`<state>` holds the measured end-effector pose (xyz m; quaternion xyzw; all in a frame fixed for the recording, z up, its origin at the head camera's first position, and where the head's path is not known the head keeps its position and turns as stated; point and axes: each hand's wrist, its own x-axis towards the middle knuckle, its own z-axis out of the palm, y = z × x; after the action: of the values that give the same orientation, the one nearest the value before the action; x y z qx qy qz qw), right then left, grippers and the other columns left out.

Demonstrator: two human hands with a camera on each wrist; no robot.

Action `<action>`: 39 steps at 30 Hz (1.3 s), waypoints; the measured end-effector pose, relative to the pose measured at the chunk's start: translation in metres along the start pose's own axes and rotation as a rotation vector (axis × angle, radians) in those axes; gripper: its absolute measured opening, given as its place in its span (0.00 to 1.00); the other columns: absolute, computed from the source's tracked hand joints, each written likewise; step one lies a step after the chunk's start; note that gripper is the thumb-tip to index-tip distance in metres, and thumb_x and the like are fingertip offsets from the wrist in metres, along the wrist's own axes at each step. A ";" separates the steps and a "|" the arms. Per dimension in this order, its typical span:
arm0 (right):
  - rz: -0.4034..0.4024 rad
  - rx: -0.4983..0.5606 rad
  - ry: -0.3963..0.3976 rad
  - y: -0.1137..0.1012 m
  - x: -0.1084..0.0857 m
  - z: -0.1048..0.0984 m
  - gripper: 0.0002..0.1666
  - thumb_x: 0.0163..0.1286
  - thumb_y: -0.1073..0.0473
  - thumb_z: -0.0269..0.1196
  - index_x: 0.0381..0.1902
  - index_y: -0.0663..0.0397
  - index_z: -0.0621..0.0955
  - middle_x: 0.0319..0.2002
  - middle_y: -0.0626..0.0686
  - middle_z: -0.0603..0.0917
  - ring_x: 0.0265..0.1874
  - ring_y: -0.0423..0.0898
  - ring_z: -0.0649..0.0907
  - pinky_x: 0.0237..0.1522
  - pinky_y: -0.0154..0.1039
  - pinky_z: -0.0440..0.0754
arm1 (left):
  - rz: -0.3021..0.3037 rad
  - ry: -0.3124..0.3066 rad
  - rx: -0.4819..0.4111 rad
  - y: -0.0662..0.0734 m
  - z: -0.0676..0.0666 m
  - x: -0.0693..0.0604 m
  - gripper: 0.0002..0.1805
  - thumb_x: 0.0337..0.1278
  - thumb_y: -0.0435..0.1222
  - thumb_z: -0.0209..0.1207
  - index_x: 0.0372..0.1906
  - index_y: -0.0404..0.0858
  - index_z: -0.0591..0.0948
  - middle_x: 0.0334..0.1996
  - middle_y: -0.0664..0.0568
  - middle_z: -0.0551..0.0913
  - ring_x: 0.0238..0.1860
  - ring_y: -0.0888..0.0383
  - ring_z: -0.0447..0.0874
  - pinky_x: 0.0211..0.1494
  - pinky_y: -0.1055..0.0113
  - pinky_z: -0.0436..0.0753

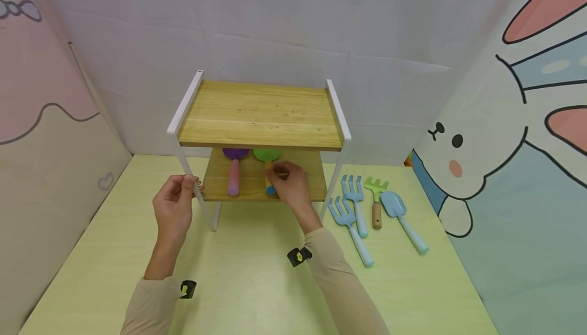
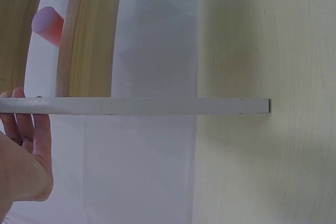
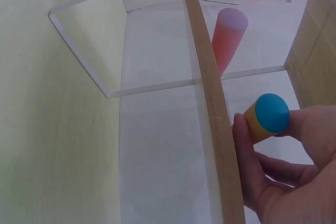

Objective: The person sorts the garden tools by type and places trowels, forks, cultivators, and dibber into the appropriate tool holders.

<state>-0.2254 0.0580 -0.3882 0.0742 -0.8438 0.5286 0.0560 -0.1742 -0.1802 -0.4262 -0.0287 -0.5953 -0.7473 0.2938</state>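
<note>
A two-tier wooden shelf with white metal side frames stands on the table. On its lower board lie two toy shovels side by side, their heads partly hidden under the upper board. One toy shovel has a purple head and pink handle; the other has a green head and a yellow handle with a blue end. My right hand pinches that yellow handle near its blue end. At the shelf's left front, my left hand grips the white leg, fingers behind it.
Right of the shelf lie two light-blue toy forks, a small green rake with a wooden handle, and a light-blue shovel. A white curtain hangs behind the table; printed cloths flank both sides.
</note>
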 end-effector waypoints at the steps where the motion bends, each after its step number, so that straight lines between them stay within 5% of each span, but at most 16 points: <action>1: 0.002 -0.002 0.002 0.000 0.000 0.000 0.17 0.73 0.56 0.67 0.53 0.62 0.85 0.49 0.60 0.89 0.44 0.55 0.90 0.42 0.42 0.90 | 0.002 -0.001 -0.001 0.000 0.000 0.000 0.12 0.73 0.27 0.57 0.39 0.16 0.77 0.29 0.48 0.86 0.30 0.60 0.88 0.43 0.73 0.88; 20: -0.041 -0.001 0.009 0.005 -0.004 -0.002 0.16 0.76 0.54 0.63 0.51 0.60 0.86 0.45 0.58 0.89 0.41 0.52 0.89 0.44 0.45 0.88 | -0.004 0.001 -0.013 0.001 0.001 -0.001 0.13 0.74 0.28 0.57 0.40 0.16 0.77 0.29 0.49 0.85 0.31 0.60 0.87 0.43 0.72 0.88; 31: -0.036 0.179 0.022 0.011 -0.012 -0.004 0.15 0.77 0.57 0.63 0.52 0.63 0.84 0.43 0.59 0.88 0.35 0.51 0.90 0.31 0.38 0.90 | 0.000 -0.003 -0.004 0.001 0.000 -0.001 0.11 0.74 0.28 0.57 0.40 0.19 0.79 0.29 0.47 0.86 0.32 0.60 0.87 0.44 0.72 0.88; 39: -0.013 0.262 0.059 0.015 -0.020 -0.007 0.15 0.75 0.61 0.64 0.54 0.65 0.83 0.48 0.61 0.86 0.37 0.55 0.88 0.32 0.39 0.90 | -0.006 0.004 0.031 0.001 0.001 -0.001 0.13 0.74 0.28 0.57 0.40 0.16 0.77 0.29 0.49 0.85 0.32 0.61 0.87 0.44 0.73 0.88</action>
<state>-0.2086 0.0718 -0.4015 0.0710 -0.7651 0.6357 0.0739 -0.1732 -0.1795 -0.4254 -0.0209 -0.6063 -0.7390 0.2931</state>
